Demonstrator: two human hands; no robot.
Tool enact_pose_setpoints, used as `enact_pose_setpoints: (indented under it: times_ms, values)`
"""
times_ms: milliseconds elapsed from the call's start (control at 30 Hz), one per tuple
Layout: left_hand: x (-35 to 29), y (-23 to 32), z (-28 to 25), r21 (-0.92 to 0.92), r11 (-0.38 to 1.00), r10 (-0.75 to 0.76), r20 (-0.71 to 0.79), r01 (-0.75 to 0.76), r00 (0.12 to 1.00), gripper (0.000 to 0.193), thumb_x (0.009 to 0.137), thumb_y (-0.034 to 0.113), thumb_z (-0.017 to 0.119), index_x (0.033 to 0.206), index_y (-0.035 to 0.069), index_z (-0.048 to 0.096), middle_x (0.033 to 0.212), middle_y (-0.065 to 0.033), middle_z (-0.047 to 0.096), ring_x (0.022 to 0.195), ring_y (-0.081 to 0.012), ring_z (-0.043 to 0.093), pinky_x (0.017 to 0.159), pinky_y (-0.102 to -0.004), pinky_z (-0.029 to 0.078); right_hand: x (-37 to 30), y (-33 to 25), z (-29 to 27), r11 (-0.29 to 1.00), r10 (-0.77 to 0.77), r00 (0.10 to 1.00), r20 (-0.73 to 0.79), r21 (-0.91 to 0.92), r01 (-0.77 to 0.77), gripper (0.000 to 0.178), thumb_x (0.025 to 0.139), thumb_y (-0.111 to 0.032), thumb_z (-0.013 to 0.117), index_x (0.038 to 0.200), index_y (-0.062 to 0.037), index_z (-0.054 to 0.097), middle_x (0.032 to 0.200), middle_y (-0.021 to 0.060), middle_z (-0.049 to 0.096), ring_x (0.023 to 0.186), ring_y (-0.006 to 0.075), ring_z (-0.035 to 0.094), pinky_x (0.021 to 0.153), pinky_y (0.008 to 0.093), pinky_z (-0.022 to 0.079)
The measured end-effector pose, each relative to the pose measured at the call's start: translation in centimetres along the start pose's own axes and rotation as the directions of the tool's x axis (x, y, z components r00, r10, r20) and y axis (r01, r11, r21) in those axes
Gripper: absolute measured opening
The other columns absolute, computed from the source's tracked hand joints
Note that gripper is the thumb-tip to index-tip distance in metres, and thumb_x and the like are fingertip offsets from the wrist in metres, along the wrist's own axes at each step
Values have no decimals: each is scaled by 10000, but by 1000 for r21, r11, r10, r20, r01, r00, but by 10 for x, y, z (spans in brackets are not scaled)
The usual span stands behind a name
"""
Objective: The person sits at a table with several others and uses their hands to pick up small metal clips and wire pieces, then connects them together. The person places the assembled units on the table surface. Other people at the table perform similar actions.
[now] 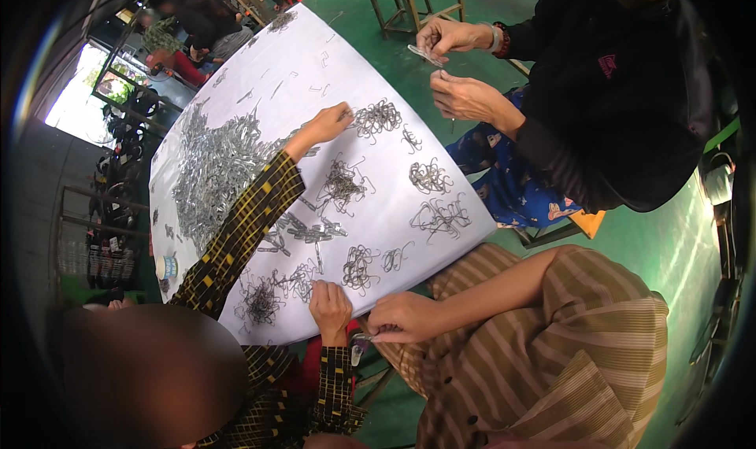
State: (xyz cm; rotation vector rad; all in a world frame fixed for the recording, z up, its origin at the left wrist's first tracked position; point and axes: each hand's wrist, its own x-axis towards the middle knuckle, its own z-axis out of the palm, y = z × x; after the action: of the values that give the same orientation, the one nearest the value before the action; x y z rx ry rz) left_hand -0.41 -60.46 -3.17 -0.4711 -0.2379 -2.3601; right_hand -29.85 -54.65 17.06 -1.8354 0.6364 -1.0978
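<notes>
green floor, white-topped table set at an angle. right hand: just off the near edge, above the lap, fingers curled narrow; a small clear piece lies by the fingertips, grip cannot be told. left hand: not seen.

state of the pieces: silvery strips in one broad heap toward the left edge, apparently much not gone through. wire hooks in separate tangles: nearest pile inside the near edge, another pile at the right corner, more along the right edge. finished share: cannot be judged.

around: cup at the left edge; stool beyond the right edge. co-worker's checked sleeve crosses the heap, hiding part; that co-worker's other hand is at the near edge, beside the right hand. second co-worker, black jacket, holds a strip off the right edge.
</notes>
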Motion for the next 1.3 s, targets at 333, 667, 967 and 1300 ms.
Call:
enact_pose_setpoints:
  times_ms: [333,667,967,1300]
  values:
    - [457,98,41,780,-542,-158,-460,313,874,294,940,91,479,1195,-22,570,1152,-151,616,1056,-226,608,868,-294,517,-1,2,-2,1000,-18,1000,-15,-2,18,137,774,-132,690,812,-47,590,737,76,588,704,270,575,624,368,453]
    - [301,184,222,526,-769,92,-471,363,877,122,846,71,626,908,-33,640,791,-96,645,676,-147,622,615,-264,524,-3,1,-2,999,-38,999,2,-13,38,135,783,-125,686,830,-44,588,768,80,588,722,278,561,642,373,447]
    - [130,-1,165,734,679,575,-523,-11,630,84,844,79,566,836,-3,584,785,-94,559,752,-198,560,672,-281,485,-4,-2,-2,1000,11,1000,24,-22,-10,142,757,-116,704,821,-47,597,759,69,589,715,268,568,642,361,451]
    - [109,-29,134,-802,284,-195,-585,-526,787,50,788,71,536,802,24,529,800,-92,483,817,-260,500,755,-298,445,-6,4,-7,997,5,999,-40,-71,-8,148,751,-143,713,786,-69,590,698,62,573,674,255,564,620,358,441]
